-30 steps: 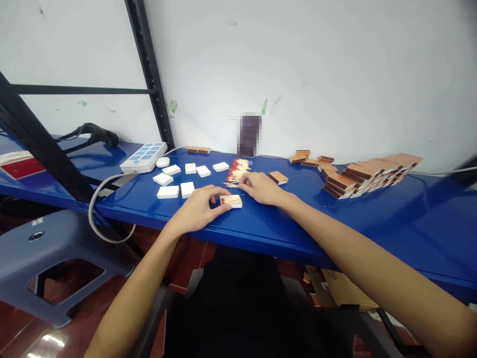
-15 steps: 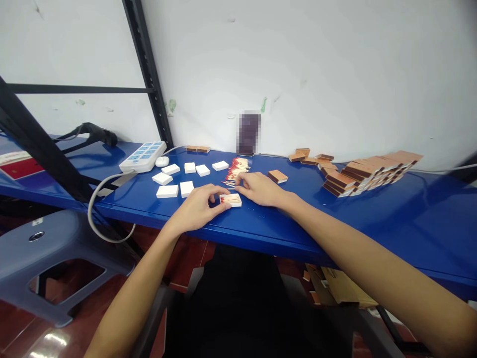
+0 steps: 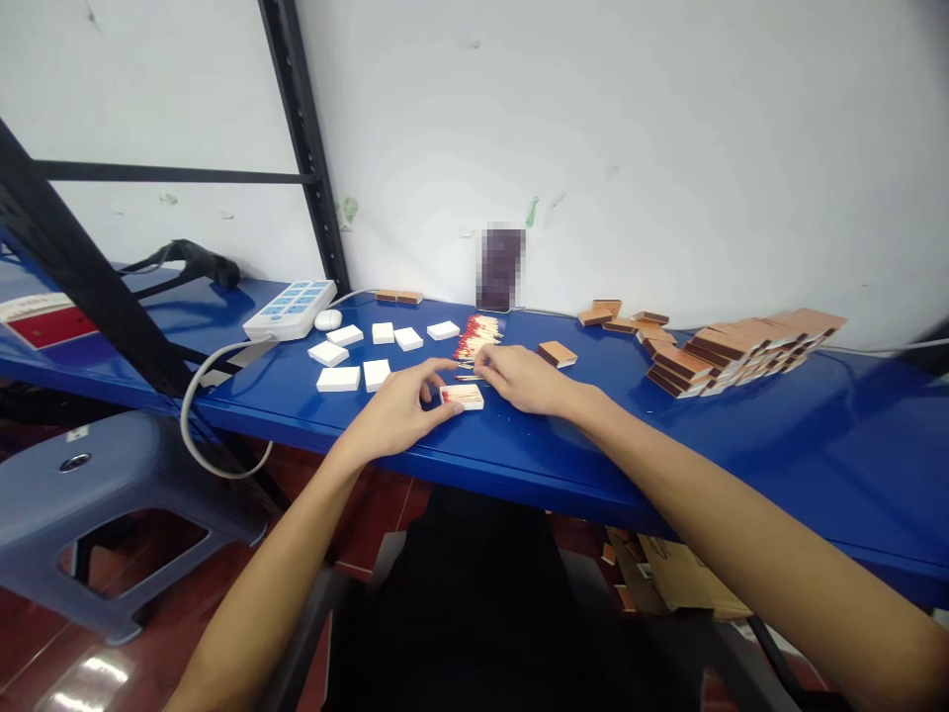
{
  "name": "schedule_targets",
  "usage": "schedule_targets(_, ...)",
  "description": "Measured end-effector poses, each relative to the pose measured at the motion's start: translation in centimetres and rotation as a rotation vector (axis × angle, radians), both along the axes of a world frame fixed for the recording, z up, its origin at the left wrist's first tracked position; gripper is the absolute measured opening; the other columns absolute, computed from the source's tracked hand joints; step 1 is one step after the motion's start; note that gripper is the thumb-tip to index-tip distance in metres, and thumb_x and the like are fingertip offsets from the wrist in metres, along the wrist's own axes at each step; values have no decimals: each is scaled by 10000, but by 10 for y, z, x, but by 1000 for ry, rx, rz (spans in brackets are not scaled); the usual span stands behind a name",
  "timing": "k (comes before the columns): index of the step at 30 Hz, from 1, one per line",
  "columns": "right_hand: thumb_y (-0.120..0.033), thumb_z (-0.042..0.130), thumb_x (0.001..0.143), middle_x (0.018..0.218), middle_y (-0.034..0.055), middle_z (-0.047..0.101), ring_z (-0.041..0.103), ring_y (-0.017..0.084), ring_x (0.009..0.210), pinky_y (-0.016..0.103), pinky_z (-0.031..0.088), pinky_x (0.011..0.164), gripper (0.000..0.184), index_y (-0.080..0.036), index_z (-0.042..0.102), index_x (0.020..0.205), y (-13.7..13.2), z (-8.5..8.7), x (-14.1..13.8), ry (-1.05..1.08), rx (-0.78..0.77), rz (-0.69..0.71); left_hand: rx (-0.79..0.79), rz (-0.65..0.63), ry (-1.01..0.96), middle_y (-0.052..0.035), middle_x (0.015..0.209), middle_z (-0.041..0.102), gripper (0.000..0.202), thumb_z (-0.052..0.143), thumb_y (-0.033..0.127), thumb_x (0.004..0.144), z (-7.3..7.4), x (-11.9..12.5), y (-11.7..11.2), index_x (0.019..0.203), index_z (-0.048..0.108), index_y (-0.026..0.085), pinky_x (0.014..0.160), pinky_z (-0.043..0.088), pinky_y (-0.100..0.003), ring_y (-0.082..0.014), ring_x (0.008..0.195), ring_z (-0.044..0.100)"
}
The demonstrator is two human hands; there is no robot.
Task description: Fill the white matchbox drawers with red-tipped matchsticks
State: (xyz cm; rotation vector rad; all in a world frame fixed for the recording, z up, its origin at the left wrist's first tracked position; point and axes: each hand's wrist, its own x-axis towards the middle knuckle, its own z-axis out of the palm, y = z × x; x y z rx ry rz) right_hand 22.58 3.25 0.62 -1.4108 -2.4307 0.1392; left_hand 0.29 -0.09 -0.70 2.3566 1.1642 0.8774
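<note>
A small open white tray of red-tipped matches [image 3: 463, 397] lies on the blue table [image 3: 741, 435]. My left hand [image 3: 398, 407] curls around the tray's left end, thumb and fingers touching it. My right hand [image 3: 521, 378] rests just behind the tray, fingers pinched on a few matches at the near edge of a loose match pile [image 3: 475, 337]. A single brown matchbox sleeve [image 3: 556, 353] lies just right of my right hand.
Several white inner trays [image 3: 369, 352] lie to the left, beside a white power strip [image 3: 290, 310] and its cable. Stacked brown sleeves [image 3: 733, 350] fill the right. A black shelf post [image 3: 305, 148] rises at the back left, a grey stool [image 3: 96, 514] stands below left.
My right hand has drawn slightly toward the tray, pulling a few matches from the pile's near edge. My left hand stays on the tray. The view shifted a little.
</note>
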Motion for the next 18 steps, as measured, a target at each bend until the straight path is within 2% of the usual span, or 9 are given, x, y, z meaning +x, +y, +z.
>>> schedule_targets(3,-277,457,1001,964,77,679,592,208,841,297,365,695,146,-188,567,1038,-3,4,3,17,18,20,-13,43,-13,-14,956,662,559,686,368,849,-1,0,1,1367,527,228,757,476,-310,-157,776,573)
schedule_targets(6,-292,488,994,1005,81,676,599,214,895,298,380,725,150,-193,563,1078,-2,4,3,-4,-5,76,-20,21,-10,-8,960,658,546,698,356,842,0,0,0,1351,538,243,773,472,-311,-154,785,572)
schedule_targets(12,-249,427,1000,1032,91,679,604,218,923,313,401,775,154,-196,564,953,4,-1,0,-34,-95,61,-22,-76,22,-7,982,667,539,711,398,835,3,0,-4,1339,560,280,773,466,-311,-162,820,576)
schedule_targets(18,-266,401,1001,1001,88,669,584,222,874,311,378,728,159,-201,544,979,1,6,8,-24,-6,44,-25,-44,-1,-7,972,668,560,713,397,836,1,0,-1,1351,536,268,773,472,-314,-158,805,576)
